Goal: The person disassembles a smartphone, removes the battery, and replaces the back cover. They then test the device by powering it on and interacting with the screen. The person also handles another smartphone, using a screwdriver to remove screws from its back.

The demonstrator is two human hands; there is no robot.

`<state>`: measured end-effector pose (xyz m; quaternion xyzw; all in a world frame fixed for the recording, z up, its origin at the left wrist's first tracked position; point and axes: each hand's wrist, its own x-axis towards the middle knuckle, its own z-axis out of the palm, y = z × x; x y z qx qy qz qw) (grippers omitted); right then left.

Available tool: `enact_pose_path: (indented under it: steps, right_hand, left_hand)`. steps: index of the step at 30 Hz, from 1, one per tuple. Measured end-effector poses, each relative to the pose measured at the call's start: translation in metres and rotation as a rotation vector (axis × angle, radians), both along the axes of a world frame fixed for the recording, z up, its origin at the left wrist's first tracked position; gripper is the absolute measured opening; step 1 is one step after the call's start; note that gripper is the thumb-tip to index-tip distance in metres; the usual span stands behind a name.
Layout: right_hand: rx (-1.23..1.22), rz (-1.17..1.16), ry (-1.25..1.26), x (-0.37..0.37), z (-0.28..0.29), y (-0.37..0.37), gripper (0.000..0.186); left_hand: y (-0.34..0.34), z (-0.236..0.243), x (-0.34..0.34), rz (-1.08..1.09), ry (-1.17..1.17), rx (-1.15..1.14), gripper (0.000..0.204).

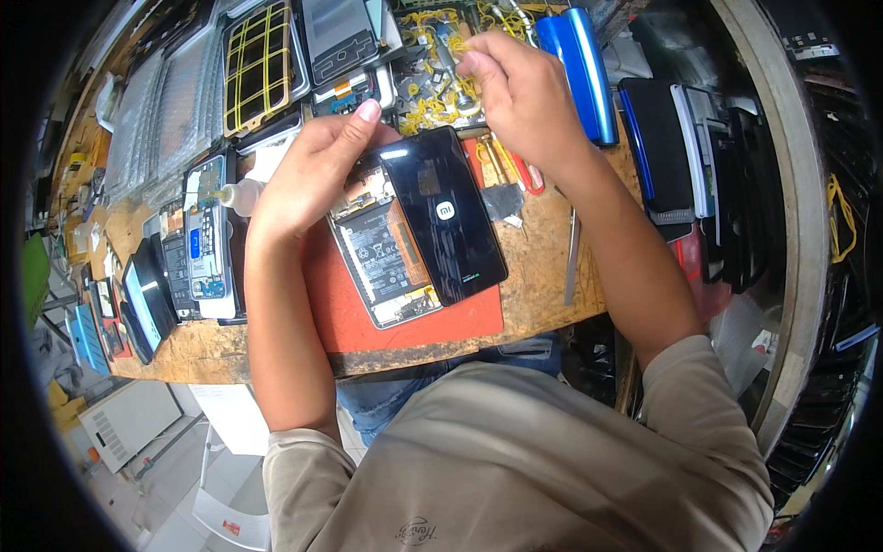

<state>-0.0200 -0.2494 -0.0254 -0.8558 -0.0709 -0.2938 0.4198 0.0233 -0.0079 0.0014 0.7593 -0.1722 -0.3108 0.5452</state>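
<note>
A smartphone screen (446, 230), lit with a small logo on black, lies over the right side of an opened phone body (377, 262). The body shows its dark battery and an orange flex cable. Both rest on a red mat (340, 313). My left hand (308, 170) is at the phone's upper left edge, thumb stretched out and clear of it; its other fingers are partly hidden. Beyond the phone, my right hand (529, 92) hovers over a tray of loose small parts and yellow cables (428, 110), fingertips pinched; what is between them is too small to tell.
Left of my left forearm lie another opened phone (207, 235) and a small white bottle (243, 197). A yellow-gridded phone panel (258, 69) lies farther back. Blue phone covers (584, 78) stand at the back right, and a thin metal tool (572, 258) lies by my right arm.
</note>
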Motion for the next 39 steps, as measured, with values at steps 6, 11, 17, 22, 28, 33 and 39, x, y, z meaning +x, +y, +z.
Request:
enact_pose_path:
  steps: [6,11,17,22,28,33,39]
  right_hand:
    - [0.052,0.023,-0.005,0.001,-0.001,0.003,0.018]
    - [-0.020,0.025,0.100,-0.005,0.005,-0.001,0.027]
    - [0.029,-0.013,-0.083,0.003,-0.001,0.001,0.018]
    - [0.011,0.006,0.016,-0.001,0.000,0.000,0.019]
    - [-0.049,0.017,-0.004,-0.001,0.006,-0.001,0.041]
    - [-0.008,-0.006,0.004,-0.004,0.005,-0.001,0.036]
    - [0.015,-0.013,-0.179,0.006,-0.004,0.002,0.015]
  left_hand:
    - [0.001,0.004,-0.001,-0.016,-0.026,0.082,0.062]
    - [0.001,0.002,0.001,-0.019,0.001,0.075,0.059]
    - [0.003,0.001,0.004,-0.057,0.011,0.120,0.053]
    - [0.002,0.002,0.003,-0.048,-0.015,0.141,0.049]
    - [0.001,0.004,0.003,-0.045,0.026,0.147,0.048]
    - [0.001,0.005,0.003,-0.056,0.040,0.162,0.047]
    - [0.001,0.004,0.004,-0.053,0.006,0.159,0.046]
